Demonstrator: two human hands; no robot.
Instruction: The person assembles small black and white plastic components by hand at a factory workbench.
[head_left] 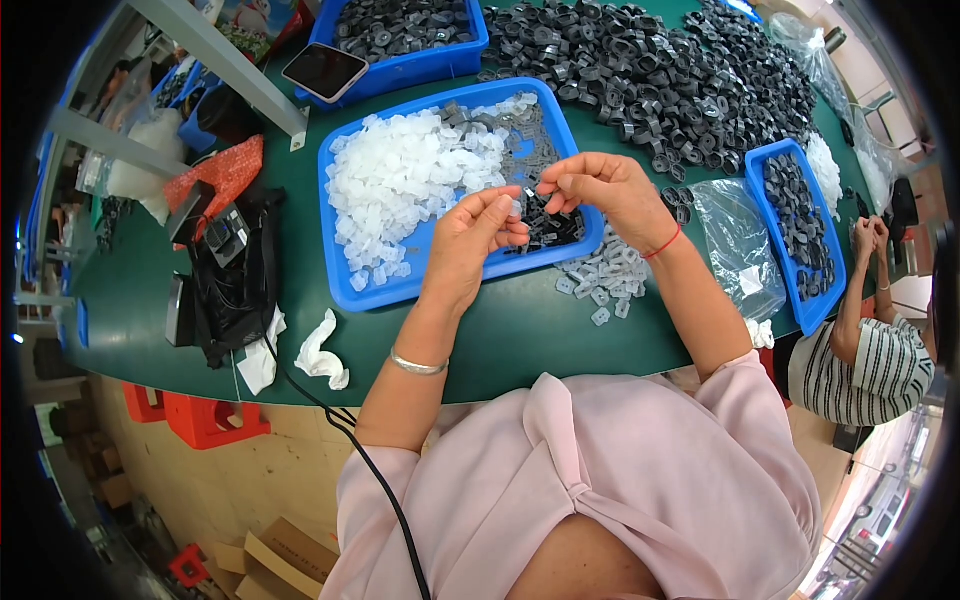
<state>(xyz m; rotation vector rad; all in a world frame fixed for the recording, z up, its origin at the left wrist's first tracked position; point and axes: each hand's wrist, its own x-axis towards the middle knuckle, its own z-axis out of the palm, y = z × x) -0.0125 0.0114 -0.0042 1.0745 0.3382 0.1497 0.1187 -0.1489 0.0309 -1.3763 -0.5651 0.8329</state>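
Centrally, a blue tray (420, 245) holds white pieces (405, 165) and, seemingly, black clips (555, 231).

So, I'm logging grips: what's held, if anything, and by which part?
The left hand pinches a small pale piece, gripped part unclear. For the right hand, I cannot tell.

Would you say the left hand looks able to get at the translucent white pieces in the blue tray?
Probably yes: the left hand hovers by the translucent white pieces, lying uncovered in the blue tray, though it seems to pinch a small piece.
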